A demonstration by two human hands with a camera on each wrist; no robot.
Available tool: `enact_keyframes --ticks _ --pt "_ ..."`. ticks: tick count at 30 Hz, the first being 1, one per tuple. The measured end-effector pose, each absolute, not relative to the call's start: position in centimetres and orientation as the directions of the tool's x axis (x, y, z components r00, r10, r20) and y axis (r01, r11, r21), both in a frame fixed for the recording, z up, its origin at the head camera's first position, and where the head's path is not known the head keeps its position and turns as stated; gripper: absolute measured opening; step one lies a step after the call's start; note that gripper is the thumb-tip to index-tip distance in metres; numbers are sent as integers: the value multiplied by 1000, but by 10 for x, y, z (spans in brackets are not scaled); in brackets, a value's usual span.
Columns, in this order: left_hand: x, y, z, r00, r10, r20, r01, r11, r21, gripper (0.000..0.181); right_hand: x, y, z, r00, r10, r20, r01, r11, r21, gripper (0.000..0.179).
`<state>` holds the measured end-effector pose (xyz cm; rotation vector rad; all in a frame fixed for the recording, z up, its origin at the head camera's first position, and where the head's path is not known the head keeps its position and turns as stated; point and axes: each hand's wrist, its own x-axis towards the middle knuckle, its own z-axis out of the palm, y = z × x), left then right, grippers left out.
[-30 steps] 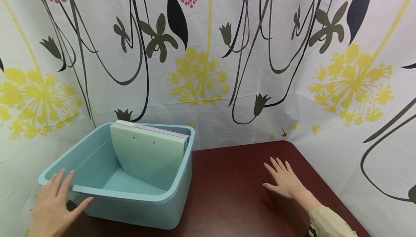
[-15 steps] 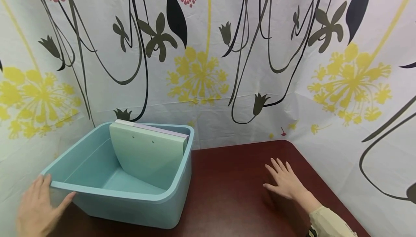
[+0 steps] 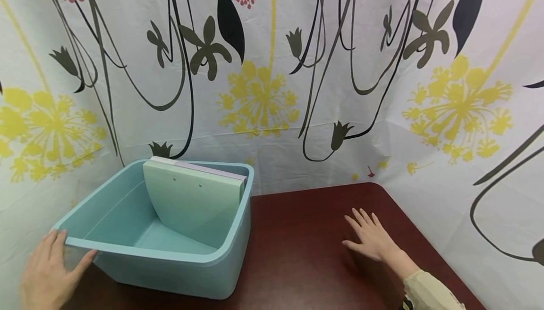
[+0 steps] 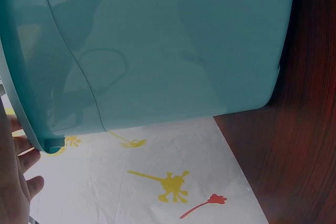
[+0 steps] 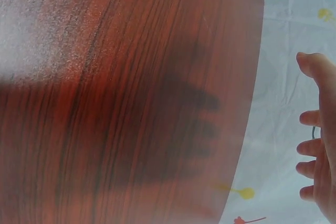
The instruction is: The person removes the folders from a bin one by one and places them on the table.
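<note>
A light blue plastic bin [image 3: 165,253] stands on the left of the table. Inside it, pale green and lilac flat items [image 3: 193,201], like folders, lean upright against the back; two small holes show near the green one's top edge. My left hand [image 3: 48,270] lies at the bin's near left corner, fingers extended along the rim and thumb stretched toward the front wall. In the left wrist view its fingertips [image 4: 32,158] are right by the rim's corner. Far to the right, my right hand [image 3: 371,239] is spread over the table, holding nothing, its shadow beneath it.
The dark red-brown wooden table [image 3: 297,239] has a rounded far right corner. Behind it and along both sides hangs a white floral curtain [image 3: 280,168], close to the table's edges.
My left hand has shifted left from over the bin's front rim to its near left corner. The bin and folder-like items stay put; my right hand has hardly moved.
</note>
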<state>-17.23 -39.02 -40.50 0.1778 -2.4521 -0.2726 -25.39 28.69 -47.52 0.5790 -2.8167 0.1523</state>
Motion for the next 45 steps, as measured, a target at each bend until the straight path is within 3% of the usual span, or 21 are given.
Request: enact_keyframes --ticks 17,28,36,45 --pt "-173 -388 -411 -728 -215 651 -7 952 307 84 -264 265 -464 -853 -377 362 -459 871 -174 66" --pt "-171 -388 -405 -778 -237 582 -35 941 336 83 -268 251 -453 -777 -380 501 -516 841 -163 57" --pt "-169 -390 -404 -790 -244 562 -43 937 346 82 -268 234 -440 -826 -326 460 -476 841 -257 57" --pt "-170 -390 -405 -794 -230 562 -22 936 352 81 -273 208 -417 -823 -322 469 -491 818 -299 53"
